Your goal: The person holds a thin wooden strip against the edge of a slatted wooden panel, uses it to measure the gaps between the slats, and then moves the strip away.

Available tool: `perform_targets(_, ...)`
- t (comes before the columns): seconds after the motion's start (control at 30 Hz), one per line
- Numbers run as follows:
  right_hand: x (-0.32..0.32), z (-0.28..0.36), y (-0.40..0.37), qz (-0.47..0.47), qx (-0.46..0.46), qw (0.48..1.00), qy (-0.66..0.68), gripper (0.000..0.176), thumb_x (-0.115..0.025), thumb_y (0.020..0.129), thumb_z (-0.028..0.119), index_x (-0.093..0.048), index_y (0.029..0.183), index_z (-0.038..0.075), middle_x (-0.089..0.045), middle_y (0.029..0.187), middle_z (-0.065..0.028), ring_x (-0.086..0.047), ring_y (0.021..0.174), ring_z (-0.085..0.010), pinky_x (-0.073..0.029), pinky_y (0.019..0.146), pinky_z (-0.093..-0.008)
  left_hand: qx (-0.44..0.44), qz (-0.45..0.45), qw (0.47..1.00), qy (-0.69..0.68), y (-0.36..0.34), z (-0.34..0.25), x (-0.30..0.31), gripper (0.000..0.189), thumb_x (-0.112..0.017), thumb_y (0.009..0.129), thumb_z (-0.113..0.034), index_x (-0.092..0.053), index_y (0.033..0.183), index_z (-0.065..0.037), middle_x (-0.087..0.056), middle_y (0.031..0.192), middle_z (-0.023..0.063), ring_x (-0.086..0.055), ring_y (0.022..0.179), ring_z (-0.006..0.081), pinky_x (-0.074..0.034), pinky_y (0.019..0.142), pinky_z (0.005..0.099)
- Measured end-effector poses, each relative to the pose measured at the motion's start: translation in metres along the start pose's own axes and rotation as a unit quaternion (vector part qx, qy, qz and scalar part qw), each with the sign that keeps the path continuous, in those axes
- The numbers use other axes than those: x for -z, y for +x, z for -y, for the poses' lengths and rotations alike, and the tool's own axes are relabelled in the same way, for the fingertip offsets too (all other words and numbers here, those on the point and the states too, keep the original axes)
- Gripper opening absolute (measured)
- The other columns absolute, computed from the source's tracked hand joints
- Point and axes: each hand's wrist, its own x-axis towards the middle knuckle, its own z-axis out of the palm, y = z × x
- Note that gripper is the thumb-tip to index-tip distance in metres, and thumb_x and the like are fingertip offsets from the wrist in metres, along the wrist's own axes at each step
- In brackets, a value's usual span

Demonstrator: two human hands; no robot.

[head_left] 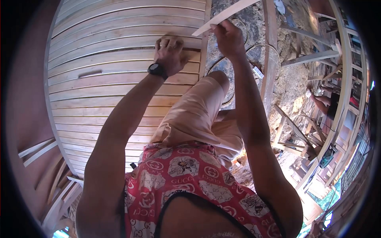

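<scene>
My left hand, with a black watch on its wrist, rests on a panel of pale wooden slats. Its fingers are spread and slightly bent over the slats, beside a dark gap between two of them. In my right hand is a thin, flat wooden strip, pinched between thumb and fingers near one end. That end points at the panel's right edge, above my left hand; the other end runs out of view at the top. A short brown stick lies on the slats to the left.
Right of the panel, wooden beams frame a rough, stained ground with a looped cable. Another person's arm shows at the far right. A green power tool and loose timber lie at lower right; more boards stand at left.
</scene>
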Motion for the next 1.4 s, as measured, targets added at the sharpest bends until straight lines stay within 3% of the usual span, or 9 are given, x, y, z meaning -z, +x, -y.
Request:
perform_targets(0.17,0.009,-0.001,-0.019,0.014,-0.007,1.0,0.014,0.019,-0.066,0.103,0.014,-0.072,0.112,-0.002,-0.08,0.095,-0.0138,-0.078,0.092,-0.0194,-0.058,0.081,-0.0325,-0.04,0.028,0.999,-0.016,0.0,0.01,0.007,0.06,-0.083,0.082,-0.048,-0.067,0.131,-0.017,-0.056,0.139,0.0045,-0.054,0.128,0.0383,-0.026,0.118,0.0661)
perform_targets(0.27,-0.003,-0.009,-0.033,0.033,-0.014,0.999,0.022,0.019,-0.066,0.103,0.015,-0.073,0.112,-0.001,-0.08,0.095,-0.0144,-0.078,0.092,-0.02,-0.059,0.081,-0.0334,-0.045,0.031,0.998,-0.023,0.0,0.013,0.004,0.062,-0.083,0.083,-0.048,-0.066,0.134,-0.017,-0.055,0.141,0.0043,-0.053,0.129,0.0382,-0.026,0.117,0.0677)
perform_targets(0.33,-0.01,-0.015,-0.041,0.003,0.016,1.0,0.015,0.016,-0.068,0.099,0.014,-0.073,0.109,0.003,-0.077,0.091,-0.0193,-0.078,0.084,-0.0322,-0.059,0.075,-0.04,-0.046,0.027,0.998,-0.013,-0.001,0.013,0.002,0.061,-0.082,0.084,-0.048,-0.066,0.134,-0.017,-0.055,0.141,0.0043,-0.054,0.129,0.0376,-0.026,0.117,0.0682)
perform_targets(0.43,-0.017,-0.021,-0.047,0.001,0.005,1.0,0.01,0.014,-0.068,0.099,0.013,-0.073,0.109,0.003,-0.076,0.09,-0.0197,-0.077,0.085,-0.0343,-0.058,0.074,-0.0412,-0.05,0.03,0.998,-0.009,0.001,0.014,0.001,0.059,-0.081,0.085,-0.048,-0.066,0.134,-0.017,-0.055,0.14,0.0043,-0.054,0.129,0.036,-0.026,0.117,0.0691)
perform_targets(0.77,-0.019,-0.024,-0.053,0.0,0.004,1.0,0.013,0.012,-0.066,0.1,0.009,-0.072,0.11,0.005,-0.076,0.093,-0.0195,-0.077,0.086,-0.0326,-0.058,0.076,-0.0397,-0.062,0.06,0.996,0.01,0.002,0.012,0.009,0.058,-0.074,0.091,-0.05,-0.061,0.134,-0.014,-0.055,0.136,0.0053,-0.054,0.129,0.0305,-0.027,0.118,0.0674)
perform_targets(0.83,-0.021,-0.027,-0.052,-0.016,0.02,0.999,0.024,0.014,-0.064,0.1,0.009,-0.075,0.107,0.003,-0.078,0.09,-0.0148,-0.078,0.082,-0.024,-0.057,0.074,-0.0364,-0.064,0.061,0.996,0.015,0.003,0.012,0.008,0.057,-0.074,0.091,-0.05,-0.061,0.134,-0.015,-0.055,0.137,0.0053,-0.054,0.13,0.0303,-0.027,0.118,0.0676)
perform_targets(1.2,-0.02,-0.025,-0.052,0.008,0.001,0.999,0.038,0.016,-0.068,0.098,0.005,-0.074,0.112,0.002,-0.08,0.097,-0.0137,-0.079,0.095,-0.0238,-0.061,0.083,-0.0353,-0.084,0.036,0.996,0.02,0.001,0.015,0.001,0.055,-0.073,0.093,-0.046,-0.06,0.136,-0.014,-0.056,0.139,0.0065,-0.059,0.125,0.0318,-0.028,0.117,0.0699)
perform_targets(1.37,-0.027,-0.04,-0.052,0.009,0.017,0.998,0.06,0.021,-0.07,0.097,0.003,-0.073,0.118,0.004,-0.08,0.102,-0.0134,-0.079,0.098,-0.0227,-0.062,0.084,-0.0338,-0.031,0.039,0.999,-0.002,-0.004,0.005,0.002,0.052,-0.076,0.091,-0.045,-0.065,0.132,-0.014,-0.057,0.139,0.0076,-0.057,0.129,0.0315,-0.026,0.118,0.0699)
perform_targets(1.4,-0.027,-0.039,-0.053,0.012,0.01,0.998,0.055,0.019,-0.069,0.097,0.006,-0.072,0.115,0.004,-0.079,0.102,-0.0151,-0.079,0.097,-0.0265,-0.062,0.085,-0.0362,-0.032,0.038,0.999,-0.001,-0.006,0.002,0.002,0.052,-0.076,0.091,-0.045,-0.065,0.132,-0.014,-0.057,0.139,0.0076,-0.057,0.129,0.0315,-0.026,0.118,0.0699)
